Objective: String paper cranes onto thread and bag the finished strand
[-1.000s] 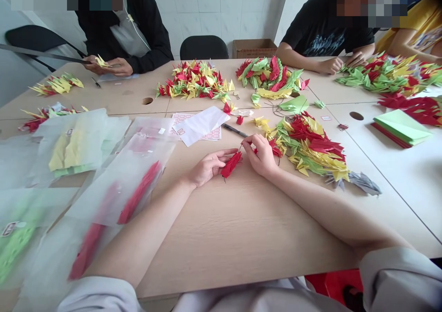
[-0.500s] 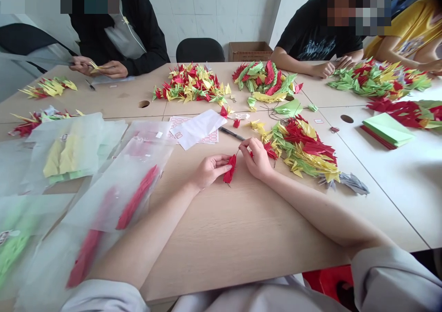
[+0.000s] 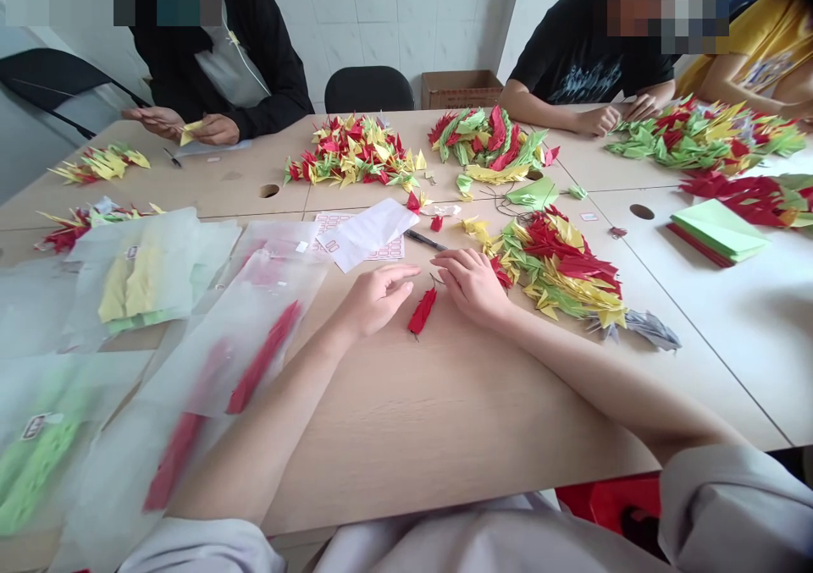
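A short bundle of red folded paper (image 3: pixel 422 311) with a dark thread end lies on the table between my two hands. To its left, my left hand (image 3: pixel 379 298) hovers with fingers stretched out, holding nothing. On its other side, my right hand (image 3: pixel 471 283) is open, fingers extended and slightly bent, close to the thread and apart from the bundle. Just beyond my right fingertips is a dark pen (image 3: pixel 424 239). A pile of strung red, yellow and green folded paper pieces (image 3: pixel 559 268) sits right of my right hand.
Clear plastic bags (image 3: pixel 254 302) with folded paper cover the table's left. A white paper (image 3: pixel 372 233) lies on a printed sheet beyond my hands. More colourful paper piles (image 3: pixel 356 154) stand across the table. Green and red paper sheets (image 3: pixel 717 230) are stacked at right. Co-workers sit opposite.
Both hands have let go of the red paper bundle, which now lies on the table. My left hand has moved left and its fingers have straightened.
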Motion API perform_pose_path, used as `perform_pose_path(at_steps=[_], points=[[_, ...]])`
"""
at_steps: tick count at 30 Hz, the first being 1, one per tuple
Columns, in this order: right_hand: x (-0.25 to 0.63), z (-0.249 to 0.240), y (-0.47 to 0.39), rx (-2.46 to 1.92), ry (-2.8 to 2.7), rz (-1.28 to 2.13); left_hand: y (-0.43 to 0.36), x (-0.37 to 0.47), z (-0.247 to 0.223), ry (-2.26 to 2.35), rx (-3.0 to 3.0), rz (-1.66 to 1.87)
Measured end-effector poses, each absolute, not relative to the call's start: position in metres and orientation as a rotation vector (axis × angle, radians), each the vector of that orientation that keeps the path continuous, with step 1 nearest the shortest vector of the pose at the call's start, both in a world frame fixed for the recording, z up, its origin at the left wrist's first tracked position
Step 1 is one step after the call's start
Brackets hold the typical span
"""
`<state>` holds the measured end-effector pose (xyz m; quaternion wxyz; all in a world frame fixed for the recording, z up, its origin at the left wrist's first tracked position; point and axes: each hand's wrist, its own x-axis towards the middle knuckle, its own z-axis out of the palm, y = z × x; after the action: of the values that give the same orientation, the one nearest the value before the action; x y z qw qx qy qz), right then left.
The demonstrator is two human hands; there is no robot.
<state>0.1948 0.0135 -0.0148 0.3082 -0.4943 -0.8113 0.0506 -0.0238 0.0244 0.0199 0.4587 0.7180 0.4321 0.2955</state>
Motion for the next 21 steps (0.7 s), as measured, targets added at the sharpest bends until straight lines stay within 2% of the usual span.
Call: perform_pose_path(at_steps=[5, 10, 15, 21], points=[[0.198, -0.004, 0.006, -1.121, -2.389, 0.091, 0.009, -0.032, 0.064, 1.146, 2.078, 0.753], [0.193, -0.015, -0.014, -0.954, -2.571, 0.023, 0.001, -0.042, 0.084, 1.334, 2.343, 0.675], [0.186, -0.029, -0.028, -0.962, -2.595, -0.008, 0.006, -0.039, 0.078, 1.423, 2.436, 0.597], [0.173, -0.032, -0.04, -1.054, -2.627, -0.066, 0.016, -0.031, 0.051, 1.558, 2.46, 0.17]])
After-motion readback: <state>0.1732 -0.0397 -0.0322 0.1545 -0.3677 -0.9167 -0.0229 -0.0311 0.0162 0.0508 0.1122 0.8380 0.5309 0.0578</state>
